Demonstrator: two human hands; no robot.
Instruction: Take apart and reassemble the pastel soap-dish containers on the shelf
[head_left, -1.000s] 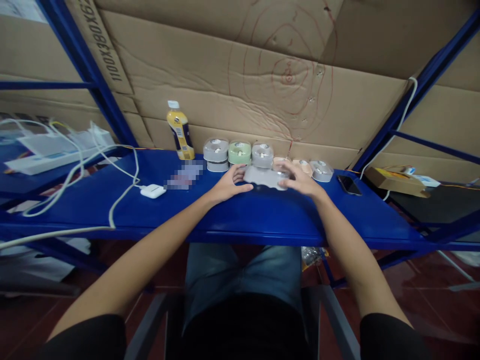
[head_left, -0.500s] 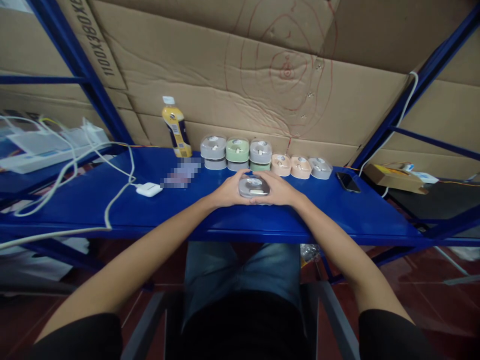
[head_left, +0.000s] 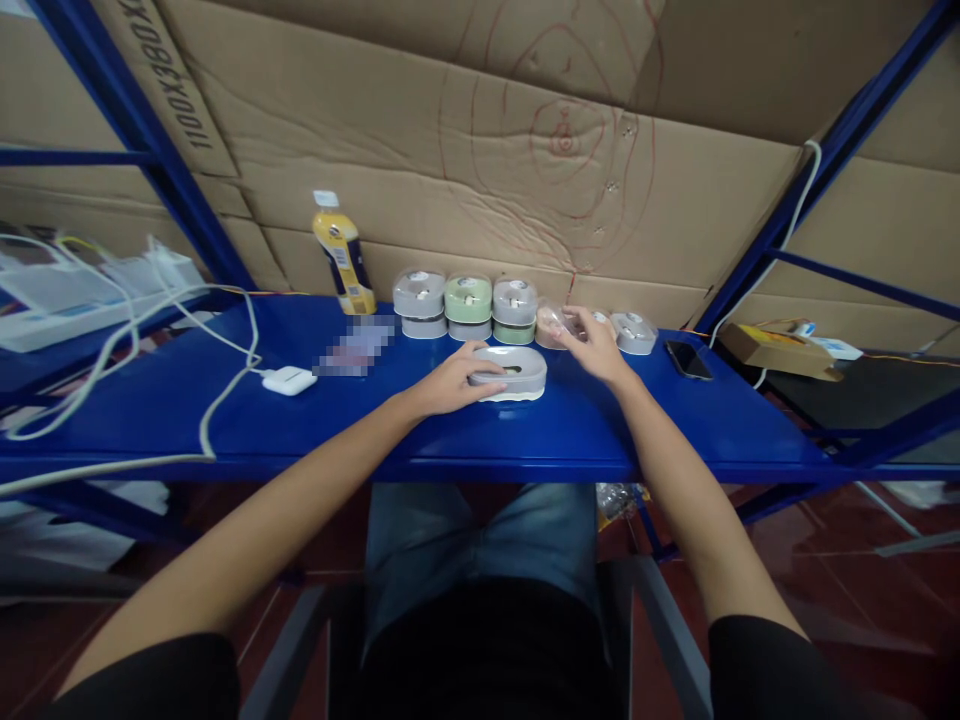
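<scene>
My left hand point(head_left: 456, 383) clamped on the grey case point(head_left: 525, 376), right hand point(head_left: 598, 352) at its two o'clock – by a peach case point(head_left: 550, 328) (grip unclear)

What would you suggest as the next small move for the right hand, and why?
I would probably lift the right hand slowly up and back: its fingertips are right at the peach case, which has close neighbours that could be nudged, while the left hand holds the front grey case at its left end.
</scene>
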